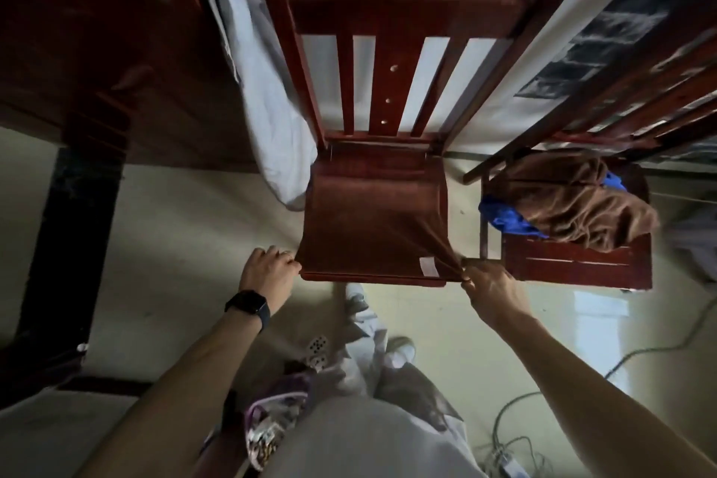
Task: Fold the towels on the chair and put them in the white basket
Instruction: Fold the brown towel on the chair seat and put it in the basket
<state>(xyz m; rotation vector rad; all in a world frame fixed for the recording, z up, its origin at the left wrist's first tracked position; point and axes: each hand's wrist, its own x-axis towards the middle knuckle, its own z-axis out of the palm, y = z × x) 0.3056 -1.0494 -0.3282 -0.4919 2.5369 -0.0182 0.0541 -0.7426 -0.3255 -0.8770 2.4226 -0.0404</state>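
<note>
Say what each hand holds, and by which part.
One brown towel spread on the chair: left hand pinches its near-left corner, right hand its near-right corner.

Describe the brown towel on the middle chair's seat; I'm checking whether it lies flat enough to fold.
The brown towel is a dark reddish-brown, soft-looking cloth spread nearly flat over the seat of the wooden chair. A small white label sits near its front right corner. The left hand pinches the front left corner; the right hand pinches the front right one, pulled into taut creases past the seat edge.
</note>
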